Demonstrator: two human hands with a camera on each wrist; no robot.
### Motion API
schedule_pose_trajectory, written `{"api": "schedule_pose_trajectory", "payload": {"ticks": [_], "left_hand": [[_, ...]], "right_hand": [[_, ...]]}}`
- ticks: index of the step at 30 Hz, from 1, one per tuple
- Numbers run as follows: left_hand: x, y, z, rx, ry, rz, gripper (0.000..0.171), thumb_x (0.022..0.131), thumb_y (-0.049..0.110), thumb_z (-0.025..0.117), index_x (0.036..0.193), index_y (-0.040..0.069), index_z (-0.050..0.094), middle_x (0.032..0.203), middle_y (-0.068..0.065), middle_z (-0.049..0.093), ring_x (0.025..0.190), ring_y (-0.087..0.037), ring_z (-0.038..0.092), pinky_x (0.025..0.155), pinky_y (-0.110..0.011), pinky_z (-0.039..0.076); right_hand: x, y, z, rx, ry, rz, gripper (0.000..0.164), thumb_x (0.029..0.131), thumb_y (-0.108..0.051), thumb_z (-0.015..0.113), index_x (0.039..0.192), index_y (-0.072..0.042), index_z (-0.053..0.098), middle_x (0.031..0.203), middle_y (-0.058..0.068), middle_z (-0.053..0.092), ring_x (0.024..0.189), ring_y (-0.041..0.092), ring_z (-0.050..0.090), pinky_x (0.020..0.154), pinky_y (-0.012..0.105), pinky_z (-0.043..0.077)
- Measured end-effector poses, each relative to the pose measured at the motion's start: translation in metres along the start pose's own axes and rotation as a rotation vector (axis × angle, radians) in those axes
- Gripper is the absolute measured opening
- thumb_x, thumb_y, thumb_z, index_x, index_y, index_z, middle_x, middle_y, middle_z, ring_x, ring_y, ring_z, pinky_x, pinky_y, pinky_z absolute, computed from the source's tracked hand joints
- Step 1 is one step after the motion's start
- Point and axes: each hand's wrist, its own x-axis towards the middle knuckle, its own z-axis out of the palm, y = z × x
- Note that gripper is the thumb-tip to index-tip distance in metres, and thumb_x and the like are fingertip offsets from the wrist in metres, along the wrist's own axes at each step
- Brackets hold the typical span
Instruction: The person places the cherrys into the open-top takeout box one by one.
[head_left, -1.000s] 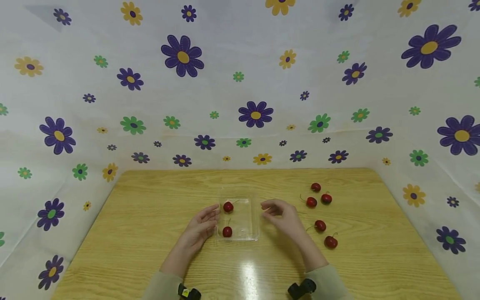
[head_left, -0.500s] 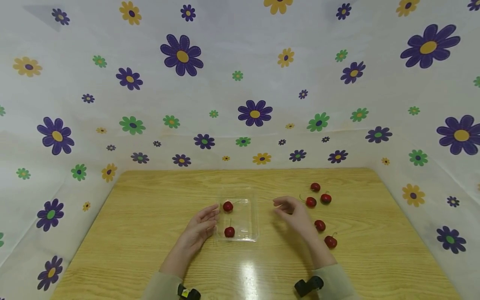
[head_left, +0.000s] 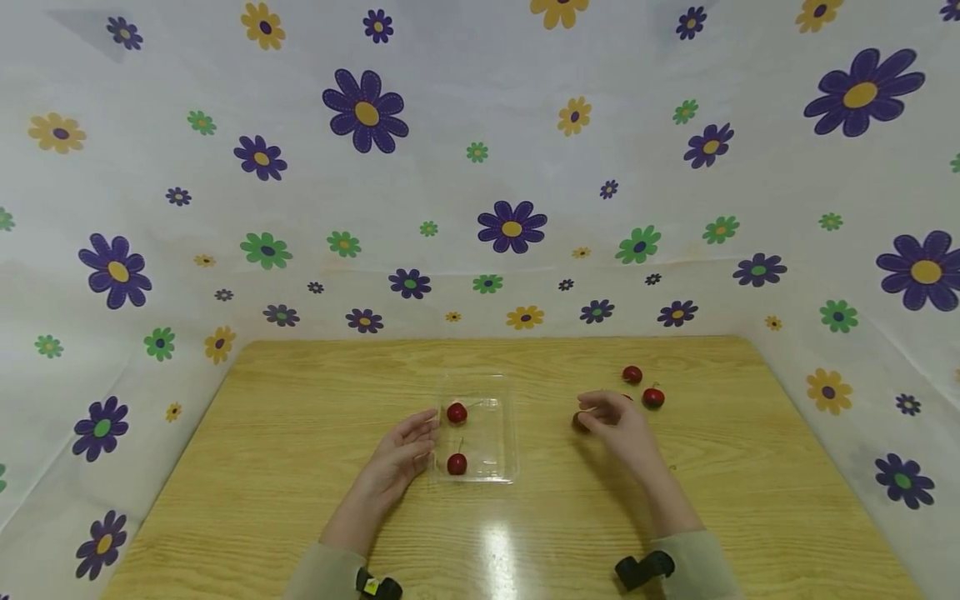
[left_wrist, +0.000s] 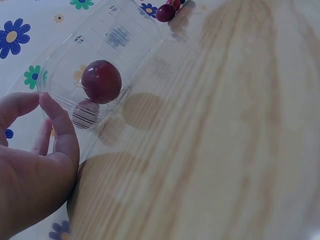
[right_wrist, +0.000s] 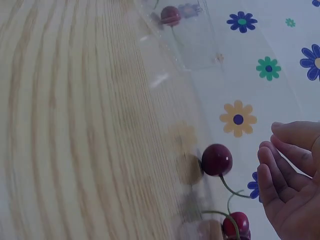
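A clear plastic container [head_left: 498, 437] stands mid-table with two dark red cherries inside: an upper cherry [head_left: 457, 412] and a lower cherry [head_left: 457, 464], both stemmed. My left hand [head_left: 397, 458] rests its fingertips against the container's left side; in the left wrist view those fingers [left_wrist: 61, 117] touch its edge near a cherry [left_wrist: 101, 81]. My right hand [head_left: 622, 429] hovers over the loose cherries, fingers loosely bent. A dark cherry [head_left: 579, 422] shows just past its fingertips. In the right wrist view this stemmed cherry [right_wrist: 217, 160] sits on the table, apart from the hand [right_wrist: 292, 175].
Beyond the right hand lie a cherry [head_left: 632, 375] and another cherry [head_left: 654, 397]; more are partly or wholly hidden beneath it. The wooden table [head_left: 300, 417] meets a flower-printed cloth [head_left: 435, 183] at the back and sides.
My right hand has moved right, away from the container to above the loose cherries, uncovering one and covering others. The lower cherry in the container shifted slightly. My left hand has stayed put.
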Motion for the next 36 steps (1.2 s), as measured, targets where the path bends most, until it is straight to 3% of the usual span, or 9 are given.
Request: {"api": "schedule_pose_trajectory", "payload": {"ticks": [10, 21, 27, 36], "left_hand": [[0.001, 0.002, 0.0, 0.012, 0.004, 0.002, 0.061, 0.101, -0.007, 0.055, 0.159, -0.005, 0.037, 0.126, 0.005, 0.06, 0.11, -0.005, 0.059, 0.084, -0.017, 0.054], [0.001, 0.0, -0.001, 0.013, 0.002, -0.007, 0.063, 0.102, -0.007, 0.054, 0.161, -0.005, 0.034, 0.127, 0.005, 0.058, 0.11, -0.005, 0.058, 0.083, -0.016, 0.054], [0.003, -0.001, -0.004, 0.013, -0.001, -0.017, 0.063, 0.103, -0.008, 0.053, 0.162, -0.005, 0.031, 0.128, 0.004, 0.057, 0.111, -0.005, 0.058, 0.082, -0.016, 0.054], [0.0, 0.001, -0.003, 0.024, 0.004, -0.02, 0.062, 0.103, -0.007, 0.054, 0.161, -0.006, 0.033, 0.127, 0.005, 0.057, 0.111, -0.005, 0.058, 0.082, -0.017, 0.053]], "right_hand": [[0.001, 0.011, -0.022, -0.034, 0.032, -0.051, 0.026, 0.097, -0.002, 0.075, 0.122, 0.005, 0.073, 0.113, 0.025, 0.076, 0.088, -0.01, 0.061, 0.082, 0.011, 0.054], [0.0, 0.018, -0.038, -0.042, 0.025, 0.037, 0.031, 0.101, -0.006, 0.072, 0.128, 0.007, 0.069, 0.119, 0.026, 0.074, 0.09, -0.011, 0.058, 0.083, 0.008, 0.051], [0.001, 0.023, -0.045, -0.108, 0.049, 0.089, 0.031, 0.103, -0.011, 0.07, 0.131, 0.001, 0.069, 0.125, 0.023, 0.073, 0.091, -0.012, 0.057, 0.083, 0.007, 0.048], [0.004, 0.038, -0.058, -0.095, 0.114, 0.023, 0.031, 0.101, -0.008, 0.071, 0.129, 0.005, 0.069, 0.119, 0.027, 0.074, 0.088, -0.017, 0.053, 0.081, 0.003, 0.046]]}}
